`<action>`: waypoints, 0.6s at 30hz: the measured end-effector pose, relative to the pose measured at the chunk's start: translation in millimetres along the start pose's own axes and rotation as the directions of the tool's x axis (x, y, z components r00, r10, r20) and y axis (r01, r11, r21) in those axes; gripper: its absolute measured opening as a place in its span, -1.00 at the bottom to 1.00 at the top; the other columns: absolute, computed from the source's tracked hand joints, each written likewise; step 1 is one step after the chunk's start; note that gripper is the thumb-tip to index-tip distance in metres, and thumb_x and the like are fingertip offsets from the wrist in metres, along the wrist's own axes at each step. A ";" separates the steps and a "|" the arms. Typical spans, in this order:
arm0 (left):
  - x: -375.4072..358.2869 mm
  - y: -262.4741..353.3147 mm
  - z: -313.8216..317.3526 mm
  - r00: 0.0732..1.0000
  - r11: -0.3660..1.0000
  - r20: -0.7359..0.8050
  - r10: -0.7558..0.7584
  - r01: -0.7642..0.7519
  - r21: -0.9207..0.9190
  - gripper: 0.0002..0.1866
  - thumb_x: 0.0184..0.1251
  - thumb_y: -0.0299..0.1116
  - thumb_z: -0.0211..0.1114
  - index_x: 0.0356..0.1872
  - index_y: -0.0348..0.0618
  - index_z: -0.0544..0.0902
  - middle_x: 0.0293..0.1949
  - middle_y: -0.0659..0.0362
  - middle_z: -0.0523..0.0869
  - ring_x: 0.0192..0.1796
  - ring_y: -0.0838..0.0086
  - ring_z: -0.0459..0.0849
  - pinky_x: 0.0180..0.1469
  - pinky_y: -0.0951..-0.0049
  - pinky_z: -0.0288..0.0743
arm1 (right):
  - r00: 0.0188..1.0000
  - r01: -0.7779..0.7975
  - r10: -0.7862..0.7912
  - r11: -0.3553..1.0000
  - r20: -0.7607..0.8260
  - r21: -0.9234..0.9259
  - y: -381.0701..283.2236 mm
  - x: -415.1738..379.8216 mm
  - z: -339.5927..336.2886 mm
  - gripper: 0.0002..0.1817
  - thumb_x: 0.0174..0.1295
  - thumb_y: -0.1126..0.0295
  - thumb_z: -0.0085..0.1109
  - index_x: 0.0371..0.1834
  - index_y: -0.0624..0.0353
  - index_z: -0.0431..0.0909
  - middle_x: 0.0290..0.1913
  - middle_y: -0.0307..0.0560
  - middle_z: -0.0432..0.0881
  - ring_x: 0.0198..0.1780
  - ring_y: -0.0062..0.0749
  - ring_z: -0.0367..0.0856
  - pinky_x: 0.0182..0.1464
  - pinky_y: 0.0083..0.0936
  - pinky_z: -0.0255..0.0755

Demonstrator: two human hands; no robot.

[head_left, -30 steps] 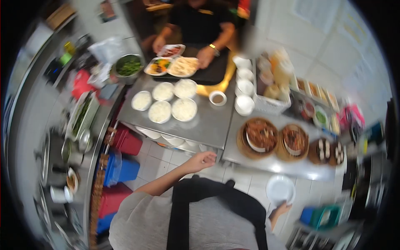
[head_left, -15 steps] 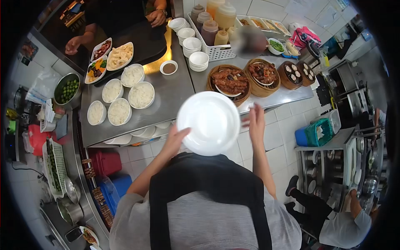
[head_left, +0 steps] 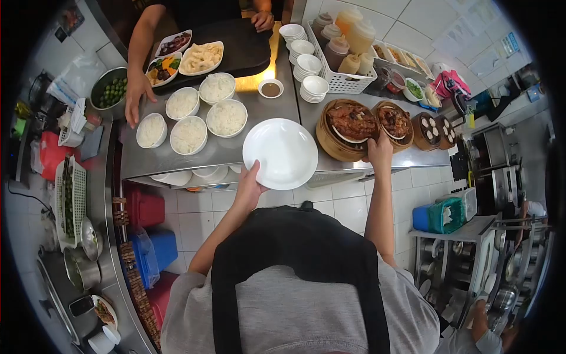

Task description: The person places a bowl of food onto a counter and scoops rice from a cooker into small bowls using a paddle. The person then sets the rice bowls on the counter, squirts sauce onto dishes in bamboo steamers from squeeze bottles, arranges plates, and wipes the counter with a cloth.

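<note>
My left hand (head_left: 250, 186) holds an empty round white plate (head_left: 282, 154) by its lower-left rim, thumb on top, in front of the counter edge. My right hand (head_left: 380, 152) is at the right rim of a bamboo steamer (head_left: 325, 141), its fingers closed there; whether they also touch the dish inside is hidden. That steamer holds braised chicken feet (head_left: 352, 119) on a white dish. Close beside it stands a second bamboo steamer (head_left: 402, 143) with similar dark-sauced food. Bowls of white rice (head_left: 227, 118) stand on the counter left of the plate.
Two small steamers of dumplings (head_left: 427, 131) stand farther right. Behind are stacked white bowls (head_left: 314, 87) and a white basket (head_left: 342, 82) of sauce bottles. Another person's hand (head_left: 138, 94) rests near the rice bowls. A small sauce bowl (head_left: 270, 89) sits at mid-counter.
My right hand has moved forward from beside the plate to the steamers. The plate now tilts in my left hand alone. The other person's arm has reached down beside the rice bowls.
</note>
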State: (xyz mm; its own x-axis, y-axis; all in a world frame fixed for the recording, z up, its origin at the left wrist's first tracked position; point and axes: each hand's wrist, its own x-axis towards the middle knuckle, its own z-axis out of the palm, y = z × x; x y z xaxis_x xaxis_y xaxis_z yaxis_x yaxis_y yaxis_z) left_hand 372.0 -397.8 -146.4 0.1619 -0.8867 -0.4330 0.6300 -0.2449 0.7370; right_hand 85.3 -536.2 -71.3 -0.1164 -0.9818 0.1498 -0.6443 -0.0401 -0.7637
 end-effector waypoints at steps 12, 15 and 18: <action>10.6 13.0 27.2 0.953 0.942 0.189 -0.235 0.271 -0.199 -0.32 0.37 0.19 -0.24 0.32 -0.09 0.08 0.24 -0.06 0.26 0.22 0.08 0.38 0.22 0.04 0.31 | 0.922 0.311 -0.299 0.950 0.247 -0.008 -35.6 -21.0 74.0 -0.47 0.03 0.53 -0.09 0.15 0.46 0.27 -0.53 0.19 0.59 -0.64 -0.29 0.60 -0.59 -0.44 0.47; 13.4 3.6 23.7 0.959 0.942 0.179 -0.220 0.257 -0.214 -0.35 0.37 0.15 -0.18 0.33 -0.02 0.05 0.25 -0.07 0.22 0.25 0.06 0.33 0.23 0.08 0.29 | 0.891 0.411 -0.407 0.911 0.202 0.024 -20.4 -21.6 85.0 -0.55 0.13 0.41 0.04 0.10 0.36 0.35 -0.36 0.24 0.60 -0.59 -0.23 0.61 -0.53 -0.41 0.48; 2.0 8.4 33.3 0.977 0.949 0.141 -0.163 0.194 -0.247 -0.36 0.37 0.12 -0.12 0.33 0.00 0.04 0.25 -0.10 0.21 0.29 0.07 0.27 0.26 0.09 0.23 | 0.961 0.175 -0.190 0.981 0.203 0.088 -25.0 0.5 33.9 -0.61 0.18 0.31 0.09 0.02 0.31 0.43 -0.27 0.18 0.61 -0.50 -0.19 0.62 -0.46 -0.37 0.47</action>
State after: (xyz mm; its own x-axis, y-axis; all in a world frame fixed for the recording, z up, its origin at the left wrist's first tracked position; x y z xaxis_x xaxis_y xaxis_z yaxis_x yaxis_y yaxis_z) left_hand 352.4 -414.6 -123.8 -0.0515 -0.8812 -0.4699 0.8171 -0.3077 0.4875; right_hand 127.0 -541.9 -73.3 0.1639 -0.9732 0.1612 -0.5861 -0.2275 -0.7776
